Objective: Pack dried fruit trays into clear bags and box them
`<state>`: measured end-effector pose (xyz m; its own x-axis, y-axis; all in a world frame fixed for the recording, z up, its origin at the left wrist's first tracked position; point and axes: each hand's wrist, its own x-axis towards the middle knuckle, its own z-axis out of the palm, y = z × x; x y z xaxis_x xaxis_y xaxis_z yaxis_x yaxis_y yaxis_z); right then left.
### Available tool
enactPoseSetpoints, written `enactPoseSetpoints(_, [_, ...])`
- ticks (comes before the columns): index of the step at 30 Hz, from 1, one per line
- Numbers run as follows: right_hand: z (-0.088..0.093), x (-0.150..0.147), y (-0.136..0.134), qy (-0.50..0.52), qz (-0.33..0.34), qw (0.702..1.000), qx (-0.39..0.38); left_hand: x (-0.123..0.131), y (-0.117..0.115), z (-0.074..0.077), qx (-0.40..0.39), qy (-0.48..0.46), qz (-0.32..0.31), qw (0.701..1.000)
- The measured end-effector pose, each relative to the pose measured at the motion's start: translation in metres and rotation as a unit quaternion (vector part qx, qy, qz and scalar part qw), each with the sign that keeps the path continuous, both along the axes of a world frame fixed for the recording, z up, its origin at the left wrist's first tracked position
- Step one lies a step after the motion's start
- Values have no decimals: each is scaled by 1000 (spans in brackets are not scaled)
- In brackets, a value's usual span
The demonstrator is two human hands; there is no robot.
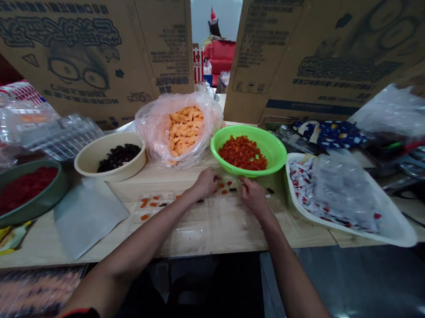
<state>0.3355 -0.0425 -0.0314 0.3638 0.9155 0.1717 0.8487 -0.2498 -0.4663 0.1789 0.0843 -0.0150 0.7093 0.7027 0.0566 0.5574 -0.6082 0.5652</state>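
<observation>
My left hand [206, 182] rests curled on a clear plastic compartment tray [180, 219] lying on the wooden table. My right hand [252, 194] sits just right of it, fingers bent over the tray's far cells. Small red, orange and dark pieces [228, 186] lie in cells between the two hands and further left. A green bowl of red candied pieces [248, 149] stands right behind the hands. What either hand pinches, if anything, is hidden.
A cream bowl of dark dried fruit [111, 160], a plastic bag of orange slices [180, 128], a dark green bowl of red fruit [19, 190], a white tray of small packets [342, 205], a clear bag [86, 213], cardboard boxes [90, 46] behind.
</observation>
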Motion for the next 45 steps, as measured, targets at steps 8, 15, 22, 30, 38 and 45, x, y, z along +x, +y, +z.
enactPoseSetpoints(8, [-7, -26, -33, -24, 8, 999, -28, 20, -10, 0, -20, -42, 12, 999])
enactPoseSetpoints(15, [-6, -63, -45, -74, 0, 995, -68, 35, -18, -12, 8, 14, -54, 998])
enactPoseSetpoints(22, [-10, -63, -42, -44, 21, 998, -48, 40, -9, -18, -13, 10, -60, 998])
enactPoseSetpoints(30, [-12, 11, -53, 19, -85, 994, 59, 32, -28, -4, -36, -67, -1, 997])
enactPoseSetpoints(38, [-13, 26, -62, -7, -119, 993, -25, 85, -65, -22, 53, -40, -80, 995])
enactPoseSetpoints(45, [-9, 29, -66, 2, -88, 996, -27, 87, -64, -30, 76, 4, -113, 991])
